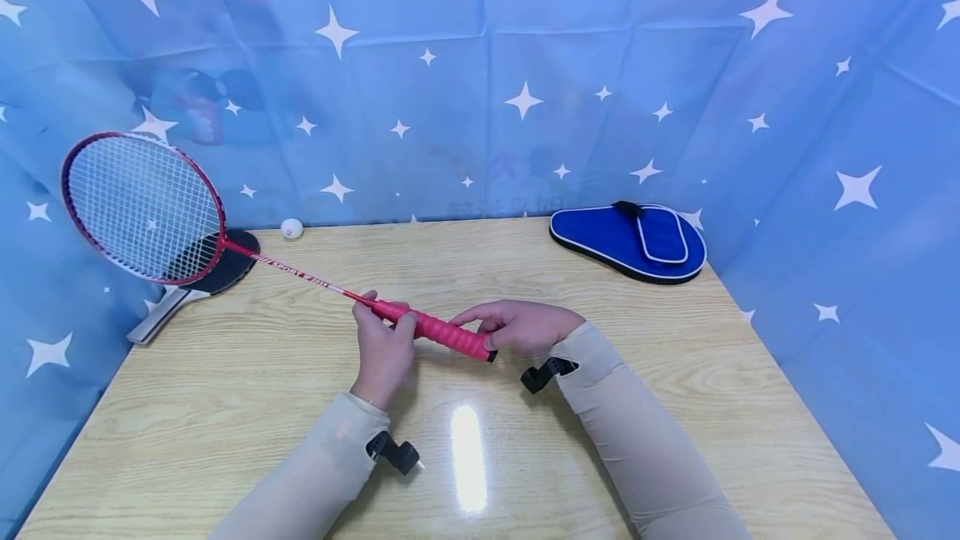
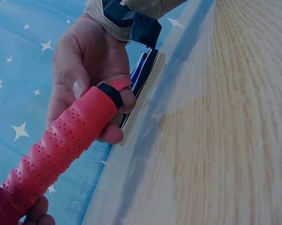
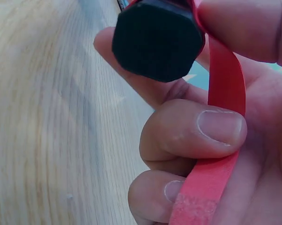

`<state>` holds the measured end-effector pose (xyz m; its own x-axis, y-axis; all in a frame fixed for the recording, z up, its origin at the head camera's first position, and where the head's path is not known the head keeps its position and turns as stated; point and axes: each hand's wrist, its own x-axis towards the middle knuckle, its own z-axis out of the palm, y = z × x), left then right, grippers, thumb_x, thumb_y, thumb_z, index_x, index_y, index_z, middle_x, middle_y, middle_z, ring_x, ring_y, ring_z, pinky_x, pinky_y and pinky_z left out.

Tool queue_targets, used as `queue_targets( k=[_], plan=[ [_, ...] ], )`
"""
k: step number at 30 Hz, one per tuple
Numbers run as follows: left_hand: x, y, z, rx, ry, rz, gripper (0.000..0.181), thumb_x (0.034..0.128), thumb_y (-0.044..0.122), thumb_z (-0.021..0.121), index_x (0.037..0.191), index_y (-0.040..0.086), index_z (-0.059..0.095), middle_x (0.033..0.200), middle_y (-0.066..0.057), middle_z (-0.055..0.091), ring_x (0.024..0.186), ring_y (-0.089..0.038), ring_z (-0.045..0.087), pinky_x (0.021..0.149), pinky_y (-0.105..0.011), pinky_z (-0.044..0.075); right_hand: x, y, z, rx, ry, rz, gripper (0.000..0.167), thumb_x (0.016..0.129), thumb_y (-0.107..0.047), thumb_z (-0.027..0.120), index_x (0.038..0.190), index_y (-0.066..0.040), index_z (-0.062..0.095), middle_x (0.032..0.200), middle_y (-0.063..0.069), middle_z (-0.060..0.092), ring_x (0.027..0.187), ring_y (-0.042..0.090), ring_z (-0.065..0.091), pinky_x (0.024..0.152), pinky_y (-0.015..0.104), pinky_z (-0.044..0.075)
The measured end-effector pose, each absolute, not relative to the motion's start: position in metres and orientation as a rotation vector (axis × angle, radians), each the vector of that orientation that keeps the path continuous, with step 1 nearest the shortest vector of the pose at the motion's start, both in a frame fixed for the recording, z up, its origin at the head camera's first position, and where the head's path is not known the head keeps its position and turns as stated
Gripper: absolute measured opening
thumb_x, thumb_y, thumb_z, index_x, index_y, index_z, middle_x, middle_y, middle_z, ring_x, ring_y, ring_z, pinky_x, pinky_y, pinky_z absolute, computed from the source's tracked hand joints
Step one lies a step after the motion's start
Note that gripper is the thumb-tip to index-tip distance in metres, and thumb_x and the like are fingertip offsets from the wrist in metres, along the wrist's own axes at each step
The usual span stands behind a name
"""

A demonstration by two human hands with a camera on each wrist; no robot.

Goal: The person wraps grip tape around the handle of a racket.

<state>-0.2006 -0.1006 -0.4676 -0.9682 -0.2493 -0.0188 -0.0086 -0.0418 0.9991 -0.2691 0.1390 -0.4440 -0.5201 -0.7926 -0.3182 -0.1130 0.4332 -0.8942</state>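
In the head view a badminton racket [image 1: 303, 275] is held above the table, its strung head up at the left. My left hand [image 1: 382, 352] grips the upper part of its pinkish-red handle [image 1: 442, 332], which is wrapped in ridged, perforated grip tape. At the butt end, my right hand [image 1: 532, 327] has its thumb against the handle's edge. The right wrist view shows the black butt cap [image 3: 157, 42] and a loose red strip of tape [image 3: 227, 84] hanging from it. Curled fingers of the right hand hold that strip against the palm.
A table tennis paddle [image 1: 243, 261] lies at the table's back left, partly behind the racket head. Near it sits a white ball [image 1: 292, 228]. A blue paddle case [image 1: 600, 232] lies at the back right. Starry blue curtains [image 1: 450, 107] border the wooden table [image 1: 225, 407].
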Motion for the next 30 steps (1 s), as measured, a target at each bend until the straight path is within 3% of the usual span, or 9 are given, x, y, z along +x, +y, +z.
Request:
queue_targets(
  k=[8,14,24,30],
  plan=[
    [-0.1992,-0.1012,-0.4683,0.250,-2.110,-2.050,0.079,0.0991,0.010,0.067,0.157,0.003,0.014,0.119,-0.019,0.054,0.076,-0.021,0.066,0.071,-0.023,0.060,-0.2702,0.1405,-0.4458,-0.768,1.912,-1.131,0.062,0.099,-0.001,0.056,0.155,-0.025,0.052,0.112,0.007,0.074,0.099,0.024,0.063,0.081,0.034,0.047],
    [-0.1995,-0.1010,-0.4681,0.249,-2.092,-2.076,0.078,0.0978,0.005,0.063,0.158,0.001,0.014,0.118,-0.019,0.056,0.076,-0.019,0.067,0.072,-0.022,0.060,-0.2698,0.1406,-0.4474,-0.737,1.890,-1.148,0.060,0.100,0.001,0.054,0.153,-0.027,0.055,0.113,0.008,0.075,0.104,0.026,0.067,0.085,0.035,0.047],
    [-0.1996,-0.1006,-0.4702,0.220,-2.107,-2.079,0.089,0.0996,0.008,0.067,0.163,0.003,0.005,0.135,-0.026,0.047,0.075,-0.019,0.067,0.072,-0.022,0.061,-0.2671,0.1389,-0.4444,-0.753,1.861,-1.148,0.061,0.098,0.001,0.057,0.153,-0.025,0.054,0.113,0.009,0.075,0.104,0.027,0.069,0.084,0.036,0.048],
    [-0.1998,-0.0998,-0.4702,0.235,-2.099,-2.077,0.087,0.0998,0.008,0.067,0.162,0.002,0.006,0.124,-0.022,0.050,0.072,-0.016,0.066,0.069,-0.022,0.061,-0.2681,0.1383,-0.4440,-0.759,1.856,-1.130,0.060,0.098,0.000,0.061,0.152,-0.026,0.054,0.115,0.008,0.075,0.105,0.026,0.069,0.083,0.037,0.049]
  ],
)
